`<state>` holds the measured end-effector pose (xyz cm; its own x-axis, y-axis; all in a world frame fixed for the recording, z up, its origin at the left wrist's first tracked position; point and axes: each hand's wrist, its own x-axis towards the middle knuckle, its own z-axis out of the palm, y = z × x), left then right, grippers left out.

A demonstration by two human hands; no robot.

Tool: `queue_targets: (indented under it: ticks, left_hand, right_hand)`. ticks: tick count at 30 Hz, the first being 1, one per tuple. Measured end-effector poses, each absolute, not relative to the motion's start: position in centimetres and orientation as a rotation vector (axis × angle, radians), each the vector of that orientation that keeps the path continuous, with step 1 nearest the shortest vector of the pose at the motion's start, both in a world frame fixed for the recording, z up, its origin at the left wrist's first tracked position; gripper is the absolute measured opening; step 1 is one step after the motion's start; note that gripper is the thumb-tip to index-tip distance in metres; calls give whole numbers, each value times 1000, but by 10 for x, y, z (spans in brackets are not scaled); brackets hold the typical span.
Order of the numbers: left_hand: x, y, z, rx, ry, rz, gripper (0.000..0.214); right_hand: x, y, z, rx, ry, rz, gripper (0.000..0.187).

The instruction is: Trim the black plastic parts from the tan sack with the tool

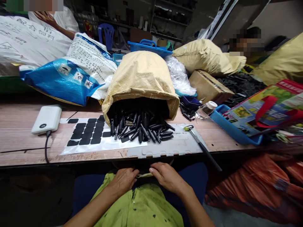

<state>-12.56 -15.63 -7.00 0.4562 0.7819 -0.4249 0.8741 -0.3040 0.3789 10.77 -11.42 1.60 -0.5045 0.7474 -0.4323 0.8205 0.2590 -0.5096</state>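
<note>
Both my hands are low in my lap, below the table's front edge. My left hand and my right hand have their fingers curled and pinch the hem of my green shirt, knuckles up. On the table above them a tan sack lies on its side with its mouth toward me. Several black plastic handles spill out of it. They lie partly on a white sheet of black adhesive pads and partly on a grey sheet.
A white power bank with a black cable sits at the left. A green-tipped tool lies right of the pile, overhanging the edge. A blue tray, cardboard box, bags and sacks crowd the back. Other people sit behind the table.
</note>
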Motion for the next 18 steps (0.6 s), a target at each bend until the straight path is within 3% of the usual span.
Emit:
queue_targets:
  ticks: [4, 8, 18]
  left_hand:
    - [-119, -155, -79, 2116, 1409, -248, 57]
    - [-111, -156, -88, 2108, 1377, -359, 35]
    - [-116, -153, -86, 2053, 1238, -424, 27]
  right_hand:
    - [115, -110, 27, 1586, 2464, -1079, 44]
    - [114, -113, 21, 1541, 2484, -1111, 42]
    - [91, -133, -38, 1270, 2271, -846, 36]
